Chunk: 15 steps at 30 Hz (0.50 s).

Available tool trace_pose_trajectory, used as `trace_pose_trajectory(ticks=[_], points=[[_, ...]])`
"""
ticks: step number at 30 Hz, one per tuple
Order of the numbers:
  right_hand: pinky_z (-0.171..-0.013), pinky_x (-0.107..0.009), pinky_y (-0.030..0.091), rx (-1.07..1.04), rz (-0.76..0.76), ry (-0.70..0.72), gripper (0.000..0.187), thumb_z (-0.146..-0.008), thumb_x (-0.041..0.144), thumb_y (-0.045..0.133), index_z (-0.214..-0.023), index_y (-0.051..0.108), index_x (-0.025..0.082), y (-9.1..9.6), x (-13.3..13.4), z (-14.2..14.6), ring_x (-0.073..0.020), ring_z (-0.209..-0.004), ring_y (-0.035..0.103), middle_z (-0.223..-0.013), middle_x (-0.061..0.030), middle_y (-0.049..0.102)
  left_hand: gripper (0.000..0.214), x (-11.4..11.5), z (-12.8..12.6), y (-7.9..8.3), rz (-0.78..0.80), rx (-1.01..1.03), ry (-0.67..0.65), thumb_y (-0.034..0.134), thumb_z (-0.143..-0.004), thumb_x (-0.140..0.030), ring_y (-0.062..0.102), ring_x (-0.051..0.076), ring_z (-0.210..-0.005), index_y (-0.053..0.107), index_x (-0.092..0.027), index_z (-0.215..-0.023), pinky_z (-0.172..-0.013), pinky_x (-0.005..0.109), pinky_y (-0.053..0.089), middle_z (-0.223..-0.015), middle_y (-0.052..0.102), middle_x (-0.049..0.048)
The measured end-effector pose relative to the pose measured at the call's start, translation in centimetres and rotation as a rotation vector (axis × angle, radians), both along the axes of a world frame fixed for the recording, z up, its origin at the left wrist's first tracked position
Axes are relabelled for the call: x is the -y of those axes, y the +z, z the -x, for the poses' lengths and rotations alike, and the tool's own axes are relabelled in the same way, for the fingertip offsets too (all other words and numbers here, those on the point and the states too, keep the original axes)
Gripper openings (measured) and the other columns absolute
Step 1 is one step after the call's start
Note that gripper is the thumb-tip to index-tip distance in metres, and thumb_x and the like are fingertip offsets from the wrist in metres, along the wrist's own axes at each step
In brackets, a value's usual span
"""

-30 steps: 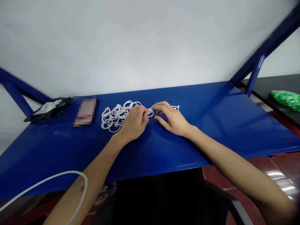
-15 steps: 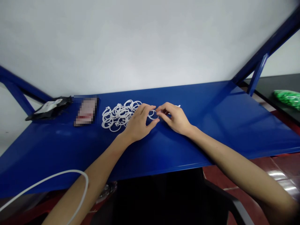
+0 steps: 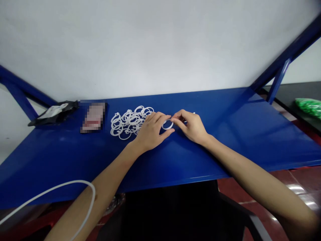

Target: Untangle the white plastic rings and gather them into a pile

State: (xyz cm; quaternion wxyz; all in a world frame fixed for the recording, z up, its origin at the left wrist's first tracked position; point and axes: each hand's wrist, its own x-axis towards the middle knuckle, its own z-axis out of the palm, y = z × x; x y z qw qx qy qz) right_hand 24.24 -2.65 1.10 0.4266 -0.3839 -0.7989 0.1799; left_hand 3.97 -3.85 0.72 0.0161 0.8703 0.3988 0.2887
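Observation:
A white plastic ring [image 3: 168, 128] is between my hands over the blue table. My right hand [image 3: 192, 126] is closed in a pinch at the ring's upper right edge, where the fingertips hide part of it. My left hand [image 3: 151, 132] curves round the ring's left side, thumb and forefinger apart. Its forefinger is near the ring's top and its thumb below; whether they press on it I cannot tell. Left of that hand, partly behind it, lies a loose pile of similar white rings [image 3: 125, 124] with small knobs. A small white piece [image 3: 194, 113] shows behind my right hand.
On the blue table [image 3: 175, 164], a phone-shaped blurred item [image 3: 93, 117] and a black plastic packet [image 3: 55, 112] lie at the left. A white cable [image 3: 62, 184] loops over my left forearm. Blue metal braces [image 3: 278, 80] flank the table. A bag of green things [image 3: 309, 107] lies far right.
Both hands stay close together round the ring. The ring now shows more fully between them, and the right fingertips have closed on its upper edge. The view has shifted slightly.

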Motion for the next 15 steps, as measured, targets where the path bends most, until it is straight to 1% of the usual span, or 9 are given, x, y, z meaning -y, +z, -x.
trace_pose_trajectory(ticks=[5, 10, 15], points=[[-0.064, -0.026, 0.051, -0.018, 0.023, 0.013, 0.026, -0.098, 0.044, 0.06, -0.094, 0.066, 0.018, 0.0, -0.05, 0.02, -0.0132, -0.067, 0.065, -0.085, -0.0029, 0.073, 0.037, -0.07, -0.06, -0.13, 0.001, -0.002, 0.019, 0.055, -0.097, -0.042, 0.056, 0.026, -0.107, 0.057, -0.018, -0.125, -0.098, 0.044, 0.044, -0.114, 0.064, 0.01], [-0.07, -0.029, 0.052, 0.017, 0.017, 0.05, 0.022, -0.098, 0.038, 0.06, -0.107, 0.068, 0.019, -0.04, -0.09, -0.06, -0.0142, -0.073, 0.065, -0.096, -0.0048, 0.074, 0.034, -0.23, -0.03, -0.34, 0.002, -0.013, 0.023, 0.052, -0.099, -0.044, 0.056, 0.026, -0.103, 0.058, -0.018, -0.12, -0.095, 0.043, 0.045, -0.11, 0.064, 0.0093], [-0.066, -0.027, 0.051, -0.042, 0.068, 0.087, 0.022, -0.099, 0.039, 0.058, -0.094, 0.066, 0.019, -0.03, -0.2, -0.01, -0.0139, -0.07, 0.065, -0.085, -0.0025, 0.072, 0.035, -0.18, -0.11, -0.28, 0.012, 0.003, 0.014, 0.054, -0.098, -0.043, 0.056, 0.026, -0.106, 0.058, -0.018, -0.122, -0.096, 0.042, 0.044, -0.112, 0.064, 0.0097]])
